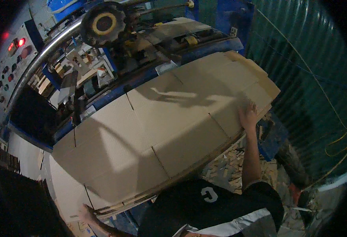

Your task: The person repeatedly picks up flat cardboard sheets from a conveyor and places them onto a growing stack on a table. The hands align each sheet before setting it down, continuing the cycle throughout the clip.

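Observation:
A stack of long, flat brown cardboard sheets (142, 130) lies across the front of a machine, with short slots cut along both long sides of the top sheet. My right hand (248, 115) rests on the right end of the top sheet, near its front edge, with fingers stretched out and apart. At the near left corner, my left hand (87, 215) is at the stack's edge, beside a slot. Its fingers are dim and blurred, so I cannot make out whether they grip the cardboard.
Behind the stack stands a blue machine frame (98, 103) with a dark wheel (103, 24) above. A control panel (8, 75) with lit red lamps is at the left. Cardboard scraps (225, 168) litter the floor. A green corrugated wall (303, 79) bounds the right.

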The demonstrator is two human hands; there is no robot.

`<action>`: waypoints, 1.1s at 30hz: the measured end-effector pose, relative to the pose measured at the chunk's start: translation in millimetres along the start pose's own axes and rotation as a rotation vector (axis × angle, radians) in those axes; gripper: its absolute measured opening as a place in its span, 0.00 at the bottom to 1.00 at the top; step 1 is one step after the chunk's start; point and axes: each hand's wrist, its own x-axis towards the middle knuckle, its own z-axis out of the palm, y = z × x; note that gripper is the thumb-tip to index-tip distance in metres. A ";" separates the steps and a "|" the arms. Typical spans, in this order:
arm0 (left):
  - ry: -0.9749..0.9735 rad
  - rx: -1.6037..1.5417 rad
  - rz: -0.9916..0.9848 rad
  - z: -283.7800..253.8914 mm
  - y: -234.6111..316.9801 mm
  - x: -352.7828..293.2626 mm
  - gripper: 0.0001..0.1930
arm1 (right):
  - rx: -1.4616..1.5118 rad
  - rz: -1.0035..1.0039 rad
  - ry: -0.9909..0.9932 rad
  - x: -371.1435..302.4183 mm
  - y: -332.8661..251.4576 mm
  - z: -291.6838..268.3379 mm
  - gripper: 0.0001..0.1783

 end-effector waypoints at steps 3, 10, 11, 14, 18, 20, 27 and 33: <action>-0.011 -0.390 0.036 -48.9 18.1 3.5 0.30 | 0.347 0.086 0.068 21.6 -20.3 9.9 0.30; 0.275 -1.039 0.144 -155.2 24.4 41.0 0.28 | -0.075 -0.101 0.352 5.7 -9.8 -21.0 0.32; 0.204 -1.210 0.129 -172.0 27.0 49.6 0.29 | -0.232 -0.127 0.604 1.2 -7.3 -21.7 0.33; 0.194 -1.644 0.091 -207.6 41.2 79.3 0.32 | 0.560 0.103 0.678 -1.2 -10.2 -15.3 0.29; 0.079 -1.574 0.135 -205.3 54.2 93.7 0.31 | 1.312 0.322 0.497 25.7 -28.2 -31.7 0.28; -0.252 -1.791 -0.084 -188.4 52.9 83.0 0.31 | 1.420 0.509 0.250 37.2 -38.7 -61.5 0.29; -0.061 -1.293 0.104 -176.5 24.9 -15.5 0.23 | 1.114 -0.088 0.348 -49.4 -81.3 -141.8 0.24; -0.450 -1.103 0.933 -202.4 105.9 -94.0 0.28 | 0.449 -0.879 -0.385 -131.8 -88.3 -97.6 0.13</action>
